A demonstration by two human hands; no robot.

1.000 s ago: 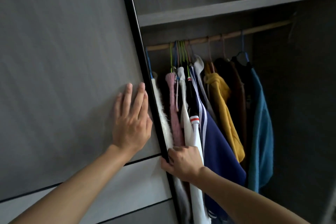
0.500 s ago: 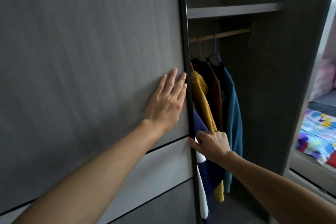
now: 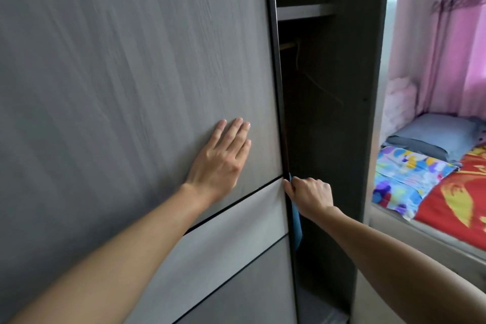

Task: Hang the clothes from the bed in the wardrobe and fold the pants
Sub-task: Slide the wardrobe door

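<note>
**Inspector:** Head view. Position of the left hand point(image 3: 221, 158)?

**Assistant:** It lies flat on the grey sliding door point(image 3: 131, 73), fingers straight and close together, palm pressing the panel just above a dark horizontal seam.

**Inspector:** The right hand point(image 3: 310, 194)?

**Assistant:** It is at the door's black leading edge, level with that seam. The fingers are curled round the edge and the thumb is on its front face.

**Inspector:** The wardrobe point(image 3: 368, 87)?

**Assistant:** A narrow dark gap stands open between the door edge and the side panel. A shelf point(image 3: 302, 11) crosses the top, with the end of a rail point(image 3: 288, 45) below it.

**Inspector:** Clothes?

**Assistant:** Only a strip of blue garment point(image 3: 296, 221) shows, hanging just behind the door edge below the right hand. What it hangs from is hidden.

**Inspector:** To the right?

**Assistant:** The bed point(image 3: 410, 179) has a patterned sheet and a red cover. A grey-blue pillow point(image 3: 441, 137) lies at its far end, under a pink curtain point(image 3: 447, 47).
</note>
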